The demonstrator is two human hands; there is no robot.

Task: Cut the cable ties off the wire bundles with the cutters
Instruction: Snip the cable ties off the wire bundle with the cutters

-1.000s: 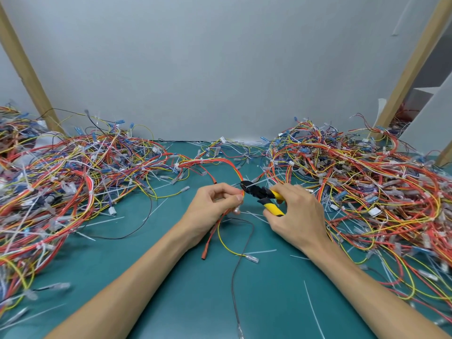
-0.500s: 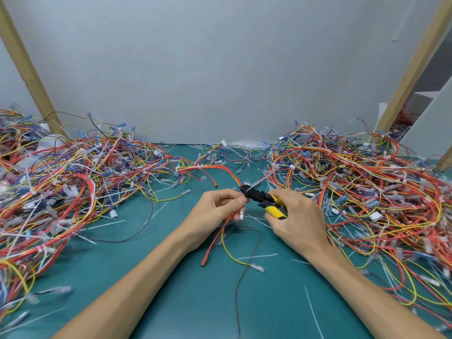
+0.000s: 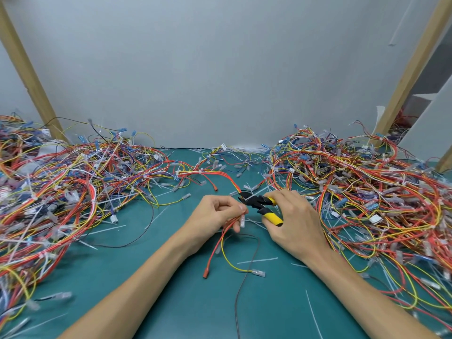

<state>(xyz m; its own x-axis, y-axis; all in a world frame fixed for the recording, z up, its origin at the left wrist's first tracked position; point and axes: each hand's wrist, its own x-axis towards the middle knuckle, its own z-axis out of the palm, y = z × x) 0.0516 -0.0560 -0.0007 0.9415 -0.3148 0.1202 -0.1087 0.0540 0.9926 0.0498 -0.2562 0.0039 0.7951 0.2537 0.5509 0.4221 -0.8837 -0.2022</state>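
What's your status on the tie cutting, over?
Left hand pinches wire bundle. Right hand grips cutters, jaws at the bundle beside the left hand. Wire piles both sides, cut ties on mat; none in the way.

The left hand (image 3: 215,217) pinches a wire bundle (image 3: 226,225); just beyond its fingertips (image 3: 241,208), the right hand (image 3: 292,222) grips yellow-handled cutters (image 3: 260,204), nose at the wires.

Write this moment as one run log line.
left hand: holds red-and-yellow wire bundle | right hand: grips yellow-handled black cutters | tip: at bundle
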